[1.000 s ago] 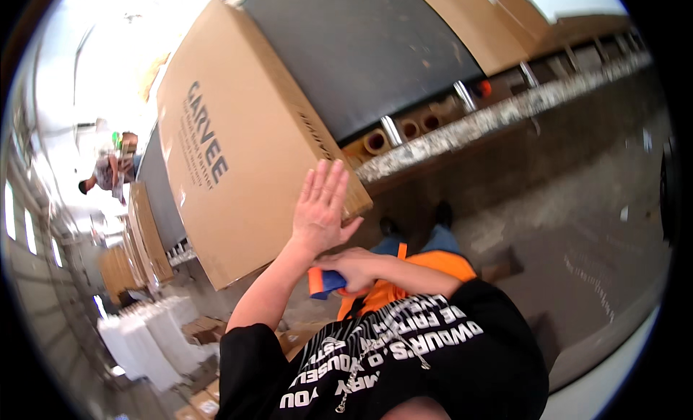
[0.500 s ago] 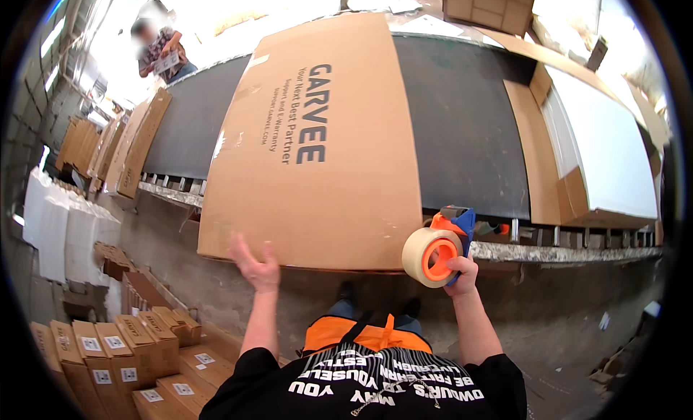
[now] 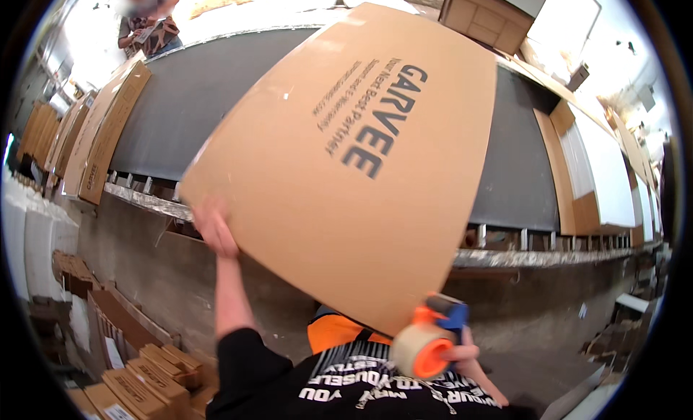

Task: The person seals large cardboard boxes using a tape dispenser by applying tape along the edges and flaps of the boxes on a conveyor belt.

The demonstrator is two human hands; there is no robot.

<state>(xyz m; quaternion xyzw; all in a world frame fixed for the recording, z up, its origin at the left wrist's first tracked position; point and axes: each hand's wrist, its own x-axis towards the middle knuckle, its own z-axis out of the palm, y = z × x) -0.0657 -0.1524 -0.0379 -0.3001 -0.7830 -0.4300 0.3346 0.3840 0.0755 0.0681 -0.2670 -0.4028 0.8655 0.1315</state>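
Currently, carton (image 3: 346, 196) is lying toward 2 o'clock from left hand (image 3: 215, 228), touching, long axis running 7-to-1 o'clock; left grip unclear, right fingers (image 3: 465, 351) clamping tape dispenser (image 3: 419, 340).

Wears a black top (image 3: 296, 395) with loose, short sleeves (image 3: 245, 362), white capital lettering (image 3: 336, 381) and thin pale stripes (image 3: 357, 351) across the chest, plus a bright orange garment (image 3: 333, 335) at the waist.
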